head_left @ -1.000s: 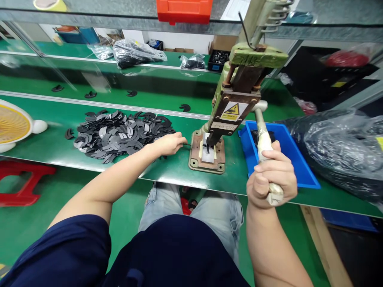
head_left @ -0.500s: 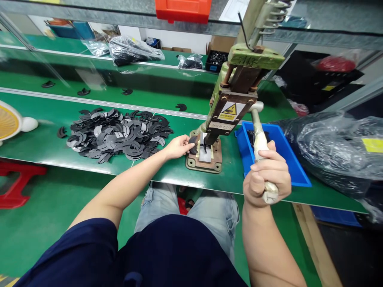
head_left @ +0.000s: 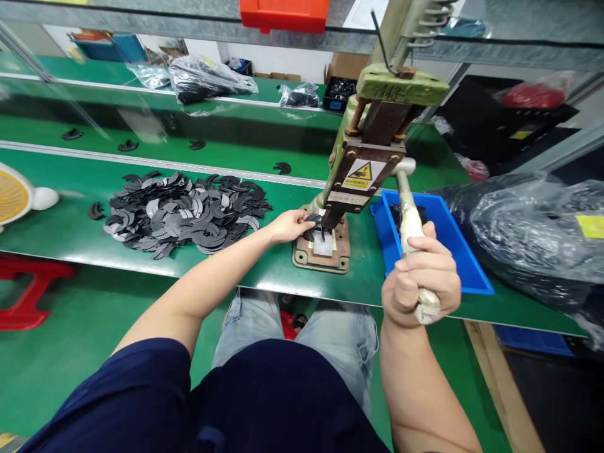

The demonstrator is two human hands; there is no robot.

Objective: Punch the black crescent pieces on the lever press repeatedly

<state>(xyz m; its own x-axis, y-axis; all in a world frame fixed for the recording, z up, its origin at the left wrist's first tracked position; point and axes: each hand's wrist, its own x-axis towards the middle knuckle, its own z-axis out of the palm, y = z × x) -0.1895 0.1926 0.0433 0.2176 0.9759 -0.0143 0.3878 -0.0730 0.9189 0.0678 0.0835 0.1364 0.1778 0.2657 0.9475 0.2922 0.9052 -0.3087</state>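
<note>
Between the fingers of my left hand [head_left: 289, 226] is a dark curved plastic piece [head_left: 309, 234], held at the left side of the press's base. The green hand press [head_left: 363, 157] stands upright on the bench, its ram low over a small pale plate [head_left: 323, 244] on the base [head_left: 342, 251]. My right hand [head_left: 422, 277] is wrapped round the taped lever [head_left: 410, 220] of the press, out to the right. A heap of similar dark curved pieces [head_left: 184, 214] lies to the left of my left hand.
Right of the press sits a blue bin [head_left: 465, 251] with dark pieces inside. Beyond it lies a large plastic-wrapped bundle [head_left: 533, 233]. A yellow and white round object [head_left: 14, 195] is at the far left. An orange bin [head_left: 283, 14] is on the shelf above.
My left hand has moved slightly right and up, carrying the curved piece closer to the middle of the press base. My right hand stays on the lever, almost unmoved.
</note>
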